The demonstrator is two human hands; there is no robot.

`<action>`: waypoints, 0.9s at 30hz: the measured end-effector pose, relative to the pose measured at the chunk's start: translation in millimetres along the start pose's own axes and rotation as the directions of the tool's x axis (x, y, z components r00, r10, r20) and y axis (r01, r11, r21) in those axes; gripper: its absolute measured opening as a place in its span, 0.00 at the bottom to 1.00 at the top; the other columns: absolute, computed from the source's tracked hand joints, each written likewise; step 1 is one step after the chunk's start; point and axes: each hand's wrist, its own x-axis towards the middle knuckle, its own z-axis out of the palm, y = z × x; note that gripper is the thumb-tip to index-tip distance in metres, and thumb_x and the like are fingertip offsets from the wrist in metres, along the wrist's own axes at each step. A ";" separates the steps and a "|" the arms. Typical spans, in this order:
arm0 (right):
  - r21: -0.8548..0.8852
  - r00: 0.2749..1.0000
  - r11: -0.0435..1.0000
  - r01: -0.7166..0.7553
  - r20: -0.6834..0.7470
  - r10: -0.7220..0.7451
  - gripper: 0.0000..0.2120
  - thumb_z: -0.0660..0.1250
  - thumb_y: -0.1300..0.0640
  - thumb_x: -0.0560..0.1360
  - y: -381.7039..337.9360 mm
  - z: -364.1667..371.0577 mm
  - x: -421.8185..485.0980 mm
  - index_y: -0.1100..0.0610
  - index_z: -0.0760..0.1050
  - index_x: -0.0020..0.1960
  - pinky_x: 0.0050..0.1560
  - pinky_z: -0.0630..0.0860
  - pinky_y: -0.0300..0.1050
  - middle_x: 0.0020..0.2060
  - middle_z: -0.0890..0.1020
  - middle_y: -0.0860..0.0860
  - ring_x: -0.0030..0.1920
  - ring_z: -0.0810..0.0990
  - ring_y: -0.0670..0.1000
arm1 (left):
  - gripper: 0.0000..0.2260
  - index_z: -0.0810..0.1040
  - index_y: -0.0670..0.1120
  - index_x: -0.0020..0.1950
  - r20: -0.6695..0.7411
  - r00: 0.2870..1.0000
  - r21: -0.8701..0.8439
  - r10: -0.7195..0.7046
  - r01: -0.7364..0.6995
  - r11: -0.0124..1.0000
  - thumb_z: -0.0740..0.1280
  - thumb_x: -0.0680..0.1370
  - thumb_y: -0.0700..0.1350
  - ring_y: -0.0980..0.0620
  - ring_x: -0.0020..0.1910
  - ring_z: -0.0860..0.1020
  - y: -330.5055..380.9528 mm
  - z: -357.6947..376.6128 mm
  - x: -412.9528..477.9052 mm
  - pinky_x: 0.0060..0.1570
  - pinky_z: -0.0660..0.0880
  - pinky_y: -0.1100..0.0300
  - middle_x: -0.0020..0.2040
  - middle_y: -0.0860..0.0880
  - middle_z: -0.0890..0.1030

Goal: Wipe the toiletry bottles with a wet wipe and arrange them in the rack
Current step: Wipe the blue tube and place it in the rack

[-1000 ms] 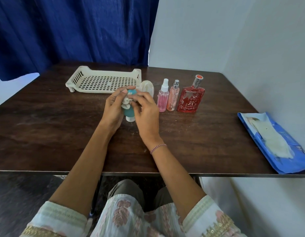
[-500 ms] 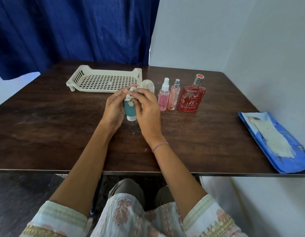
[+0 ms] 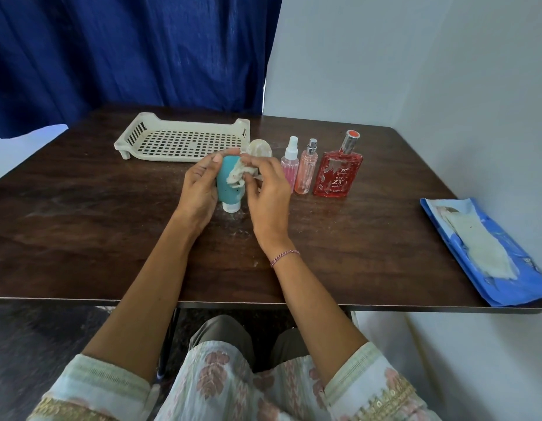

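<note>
**Teal tube held at table centre during wipe-down**

Teal tube (image 3: 228, 183) stood upright, white cap down, near the middle of the dark wooden table (image 3: 81, 208). Whether the cap touched the tabletop could not be told.

1. Left hand (image 3: 199, 185): fingers and thumb curled round the tube from its 9 o'clock side, grasping it.
2. Right hand (image 3: 268, 189): fingertips pinched a crumpled white wet wipe (image 3: 240, 174) and pressed it against the tube's upper 3 o'clock side.
3. Rack (image 3: 184, 139): cream, perforated, lying at 11 o'clock from the tube, with no bottle in it.
4. Round cream container (image 3: 260, 148): at 1 o'clock, just behind the right hand.
5. Pink spray bottle (image 3: 290, 165), peach spray bottle (image 3: 307, 168) and red perfume bottle (image 3: 338, 173): upright in a row at 2 to 3 o'clock.
6. Blue wipes pack (image 3: 488, 253): at 4 o'clock, on the table's edge, a wipe showing.
</note>
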 end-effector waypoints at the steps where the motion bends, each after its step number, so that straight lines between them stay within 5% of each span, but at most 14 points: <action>1: -0.007 1.000 1.000 0.007 -0.003 -0.007 0.11 0.67 0.69 0.73 -0.3 -0.5 0.6 0.62 0.78 0.55 0.58 0.74 0.37 0.52 0.79 0.54 0.54 0.77 0.48 | 0.14 0.76 0.42 0.57 0.001 1.000 -0.005 0.002 -0.002 1.000 0.52 0.83 0.42 0.53 0.52 0.80 0.5 0.9 0.4 0.53 0.78 0.60 0.51 0.49 0.84; 5: -0.093 0.995 0.990 -0.103 -0.003 0.103 0.08 0.70 0.64 0.72 6.9 0.6 0.1 0.57 0.81 0.51 0.47 0.79 0.41 0.48 0.82 0.50 0.45 0.80 0.46 | 0.14 0.76 0.43 0.57 0.003 1.000 0.011 0.010 -0.010 1.000 0.52 0.84 0.43 0.50 0.54 0.80 0.1 0.9 0.7 0.54 0.78 0.57 0.53 0.46 0.83; 13: -0.021 1.000 1.000 0.003 -0.023 -0.003 0.07 0.70 0.66 0.72 2.2 -3.0 1.9 0.60 0.80 0.50 0.50 0.72 0.27 0.47 0.81 0.53 0.47 0.77 0.43 | 0.13 0.76 0.43 0.55 -0.005 0.999 0.051 0.034 -0.034 0.998 0.52 0.84 0.43 0.50 0.53 0.80 -1.2 3.6 -2.1 0.55 0.77 0.58 0.52 0.47 0.83; 21: -0.033 0.990 0.994 -0.105 0.091 0.107 0.06 0.71 0.67 0.71 13.0 0.5 0.7 0.60 0.80 0.47 0.47 0.77 0.35 0.45 0.82 0.52 0.44 0.79 0.46 | 0.13 0.77 0.47 0.54 0.001 0.998 0.087 0.055 -0.055 0.995 0.52 0.84 0.44 0.47 0.55 0.78 -2.5 0.9 -1.1 0.57 0.75 0.52 0.54 0.45 0.81; 27: -0.118 0.986 0.992 -0.043 0.158 0.061 0.05 0.69 0.67 0.72 9.5 -2.0 -3.1 0.61 0.78 0.47 0.45 0.69 0.25 0.46 0.80 0.53 0.43 0.74 0.42 | 0.12 0.76 0.45 0.56 0.005 0.998 0.090 0.058 -0.059 0.994 0.54 0.83 0.45 0.45 0.58 0.77 -4.7 -1.4 -1.1 0.60 0.75 0.52 0.57 0.42 0.79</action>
